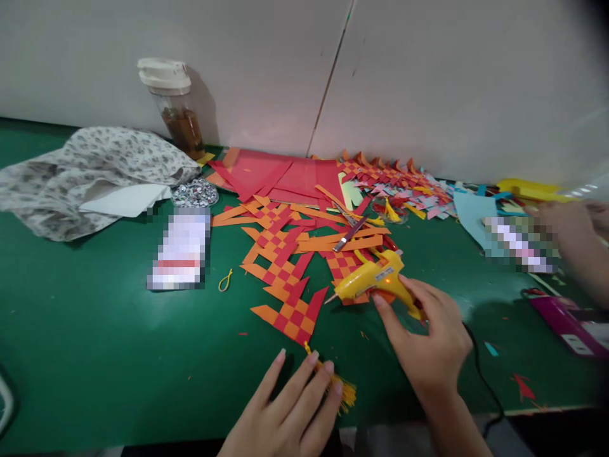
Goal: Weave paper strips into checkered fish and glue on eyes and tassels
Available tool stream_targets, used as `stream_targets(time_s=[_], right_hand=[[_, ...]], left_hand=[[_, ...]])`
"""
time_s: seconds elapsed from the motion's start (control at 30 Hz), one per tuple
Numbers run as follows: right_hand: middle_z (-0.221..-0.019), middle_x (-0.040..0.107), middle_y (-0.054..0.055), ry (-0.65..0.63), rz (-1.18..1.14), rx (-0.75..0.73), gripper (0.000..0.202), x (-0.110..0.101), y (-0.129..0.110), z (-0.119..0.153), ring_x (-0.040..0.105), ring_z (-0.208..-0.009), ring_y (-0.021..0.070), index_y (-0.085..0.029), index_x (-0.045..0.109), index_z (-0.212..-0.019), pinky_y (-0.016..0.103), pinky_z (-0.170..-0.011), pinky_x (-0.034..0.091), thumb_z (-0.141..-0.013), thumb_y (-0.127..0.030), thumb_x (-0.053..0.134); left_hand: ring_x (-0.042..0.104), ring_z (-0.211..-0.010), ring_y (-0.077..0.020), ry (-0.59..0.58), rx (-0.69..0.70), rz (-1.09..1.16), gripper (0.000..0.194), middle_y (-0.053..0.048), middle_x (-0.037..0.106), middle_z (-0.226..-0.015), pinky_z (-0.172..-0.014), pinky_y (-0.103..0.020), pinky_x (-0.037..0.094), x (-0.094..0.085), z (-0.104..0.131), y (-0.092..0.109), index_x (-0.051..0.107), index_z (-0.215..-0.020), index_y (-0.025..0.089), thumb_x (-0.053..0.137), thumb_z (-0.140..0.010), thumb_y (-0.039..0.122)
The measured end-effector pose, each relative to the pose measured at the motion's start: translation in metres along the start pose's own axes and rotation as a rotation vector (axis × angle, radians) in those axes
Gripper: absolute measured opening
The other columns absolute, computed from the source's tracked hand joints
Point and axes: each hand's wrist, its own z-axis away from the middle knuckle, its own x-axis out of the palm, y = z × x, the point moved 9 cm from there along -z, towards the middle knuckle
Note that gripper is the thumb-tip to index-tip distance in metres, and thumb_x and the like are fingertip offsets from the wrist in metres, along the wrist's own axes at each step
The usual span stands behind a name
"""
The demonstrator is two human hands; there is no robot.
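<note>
My right hand (pixel 431 336) is wrapped round the handle of a yellow hot glue gun (pixel 371 279), whose nozzle points left. A small orange light glows on its body. My left hand (pixel 295 406) lies with fingers stretched out over a yellow tassel (pixel 349 393), the fringe showing to the right of the fingertips. The tassel's knotted top touches or nearly touches the lower tip of a woven red and orange paper piece (pixel 290 317). The nozzle hovers just right of that piece. Under the gun lies another woven piece (pixel 340 266), partly hidden.
Red paper sheets (pixel 304 178), orange strips (pixel 342 241) and tweezers (pixel 351 233) lie behind. On the left are a phone (pixel 181 247), a cloth (pixel 95 171) and a drink bottle (pixel 178 114). At right, another person's hand (pixel 566 235) is beside a purple object (pixel 566 324).
</note>
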Motion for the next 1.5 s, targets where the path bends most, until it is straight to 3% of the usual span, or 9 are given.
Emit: stream_targets(time_s=[0.1,0.2,0.3,0.43,0.57,1.03,1.2,1.33,1.5], right_hand=[[-0.098,0.068,0.012,-0.176,-0.023,0.155,0.034,0.026,0.03,0.003,0.064,-0.089,0.0267,-0.016,0.063,-0.104,0.041,-0.076,0.053,-0.08,-0.038,0.066],[-0.102,0.066,0.014,-0.17,0.0,0.141,0.035,0.022,0.027,0.003,0.061,-0.096,0.0292,-0.014,0.061,-0.105,0.047,-0.083,0.049,-0.081,-0.04,0.063],[-0.093,0.066,0.011,-0.034,-0.039,0.07,0.022,-0.005,-0.007,0.005,0.062,-0.091,0.0259,-0.016,0.06,-0.095,0.042,-0.083,0.048,-0.079,-0.029,0.068],[-0.081,0.063,0.006,-0.288,-0.196,-0.124,0.025,0.001,-0.077,0.024,0.061,-0.077,0.0231,-0.019,0.06,-0.087,0.035,-0.068,0.049,-0.071,-0.033,0.074],[-0.071,0.063,0.002,-0.366,-0.219,-0.118,0.009,0.008,-0.103,0.041,0.06,-0.064,0.0193,-0.021,0.06,-0.079,0.031,-0.06,0.046,-0.075,-0.023,0.068],[-0.076,0.062,0.002,-0.309,-0.37,0.157,0.005,0.008,-0.071,0.043,0.059,-0.074,0.0153,-0.021,0.058,-0.083,0.026,-0.068,0.047,-0.086,-0.016,0.059],[-0.078,0.062,0.004,-0.219,-0.249,0.088,0.004,0.004,-0.049,0.036,0.058,-0.075,0.0159,-0.018,0.059,-0.085,0.028,-0.07,0.046,-0.084,-0.016,0.062],[-0.078,0.063,0.005,-0.213,-0.154,-0.001,0.004,0.001,-0.033,0.036,0.058,-0.074,0.017,-0.017,0.06,-0.086,0.03,-0.071,0.045,-0.084,-0.018,0.064],[-0.076,0.066,0.006,-0.201,-0.026,-0.03,0.007,-0.002,-0.016,0.037,0.058,-0.071,0.0186,-0.016,0.063,-0.084,0.032,-0.07,0.045,-0.083,-0.023,0.065]], left_hand=[[0.051,-0.12,-0.0145,0.094,-0.005,0.078,0.02,0.006,0.066,-0.115,-0.117,-0.041,0.018,-0.013,-0.001,-0.002,0.068,-0.106,0.028,0.058,-0.089,0.031],[0.056,-0.112,-0.0131,0.146,-0.071,0.121,0.018,0.006,0.07,-0.108,-0.117,-0.037,0.02,-0.025,-0.003,-0.014,0.07,-0.1,0.024,0.057,-0.089,0.027],[0.057,-0.112,-0.0161,0.105,-0.213,0.108,0.023,0.001,0.07,-0.112,-0.117,-0.036,0.02,-0.028,-0.004,-0.039,0.069,-0.106,0.018,0.054,-0.089,0.024],[0.053,-0.119,-0.0193,-0.077,-0.328,0.045,0.036,-0.002,0.061,-0.129,-0.117,-0.036,0.014,-0.019,-0.001,-0.065,0.061,-0.121,0.017,0.049,-0.092,0.035],[0.048,-0.124,-0.0226,-0.207,-0.275,-0.032,0.046,-0.003,0.058,-0.133,-0.116,-0.039,0.008,-0.008,0.003,-0.068,0.058,-0.126,0.018,0.044,-0.092,0.046],[0.048,-0.122,-0.0271,-0.315,-0.167,-0.074,0.05,-0.006,0.057,-0.134,-0.109,-0.045,0.015,-0.001,0.004,-0.065,0.051,-0.131,0.016,0.045,-0.092,0.046],[0.06,-0.097,-0.0241,-0.205,-0.366,-0.154,0.028,-0.006,0.068,-0.11,-0.089,-0.041,0.037,-0.026,0.001,-0.112,0.06,-0.111,0.018,0.037,-0.096,0.027],[0.059,-0.08,-0.0283,-0.331,-0.545,-0.362,0.021,-0.01,0.065,-0.091,-0.067,-0.038,0.04,-0.033,0.005,-0.158,0.059,-0.097,0.016,0.043,-0.094,0.03],[0.059,-0.079,-0.0276,-0.453,-0.612,-0.376,0.018,-0.008,0.062,-0.083,-0.064,-0.036,0.04,-0.022,0.006,-0.173,0.055,-0.086,0.017,0.043,-0.093,0.027]])
